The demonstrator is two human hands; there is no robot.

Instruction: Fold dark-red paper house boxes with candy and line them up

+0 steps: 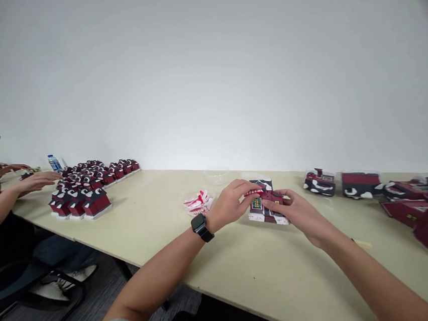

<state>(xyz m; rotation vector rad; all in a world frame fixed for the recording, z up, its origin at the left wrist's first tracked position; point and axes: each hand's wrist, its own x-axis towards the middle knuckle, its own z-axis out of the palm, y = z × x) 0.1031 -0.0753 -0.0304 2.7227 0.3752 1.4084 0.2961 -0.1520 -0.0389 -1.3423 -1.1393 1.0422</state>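
Note:
Over the table, my right hand (293,212) grips a small dark-red model house (269,213) by its right side. The house has a dark roof with white patches, lit-looking yellow windows and a white base. My left hand (236,198), with a black watch on the wrist, pinches a small red-and-white striped piece (253,193) against the front of the house, just under the roof. To the left of that hand lies a clear tray (188,209) with several more red-and-white pieces in it.
Rows of similar finished-looking houses (97,204) stand at the left. More house parts (362,185) lie along the right side. A clear bowl (217,174) sits near the wall. A person's arm (16,192) reaches in beside a bottle (54,163).

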